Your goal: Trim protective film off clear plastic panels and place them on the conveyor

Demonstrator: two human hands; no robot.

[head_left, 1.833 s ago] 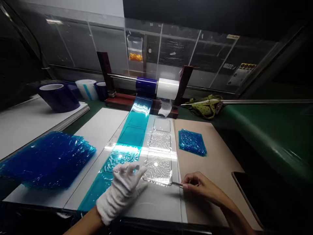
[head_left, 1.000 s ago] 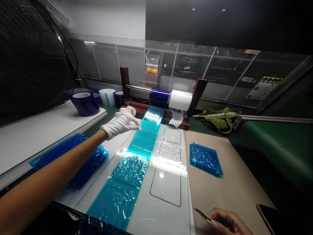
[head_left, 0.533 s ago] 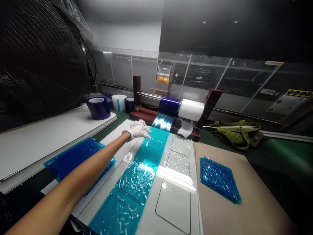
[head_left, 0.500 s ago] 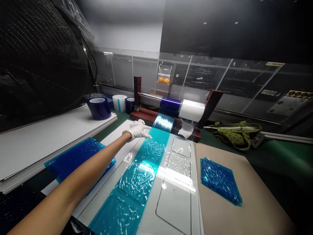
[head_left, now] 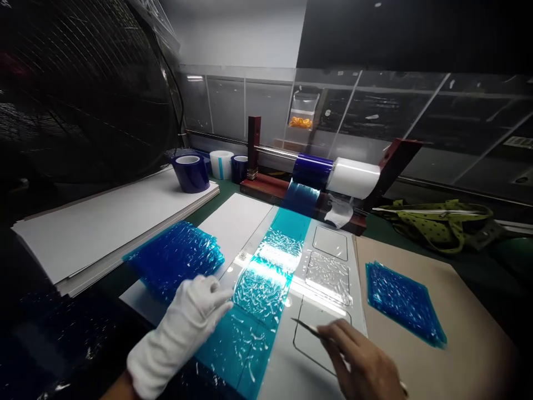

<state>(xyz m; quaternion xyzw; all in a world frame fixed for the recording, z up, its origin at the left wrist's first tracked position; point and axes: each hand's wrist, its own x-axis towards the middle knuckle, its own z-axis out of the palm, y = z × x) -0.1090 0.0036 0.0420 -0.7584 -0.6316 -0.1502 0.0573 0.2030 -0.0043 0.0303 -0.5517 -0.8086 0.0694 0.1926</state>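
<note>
While a stack of white boards (head_left: 104, 222) fills the left side of the tabletop (head_left: 478, 244), a dark blue tape roll (head_left: 190, 173) stands on its far corner, with a white roll (head_left: 221, 164) and a smaller blue roll (head_left: 239, 168) just beside it. Nearer the front edge lies a pile of crinkled blue film sheets (head_left: 175, 260). Just right of that pile, the left hand (head_left: 195, 308), in a white glove, rests with fingers loosely spread and flat, their tips touching the left edge of the blue film strip (head_left: 258, 294). This strip runs from the front edge of the tabletop back to a blue roll on a rod (head_left: 312, 171), held in a reddish stand (head_left: 391, 166) at the far side; a white roll on the rod (head_left: 353, 178) sits right beside the blue one. The strip lies over a pale flat plate (head_left: 358, 289) with rectangular recesses; one recess holds a wrinkled clear sheet (head_left: 327, 270). At the front edge, the bare right hand (head_left: 362, 366) pinches a thin metal blade (head_left: 306, 328), whose tip points left over the nearest recess, close to the strip's right edge. Farther right, a small stack of blue sheets (head_left: 402, 300) lies on a brown board (head_left: 470, 333). A green dotted bag (head_left: 437, 225) sits near the far right edge.
</note>
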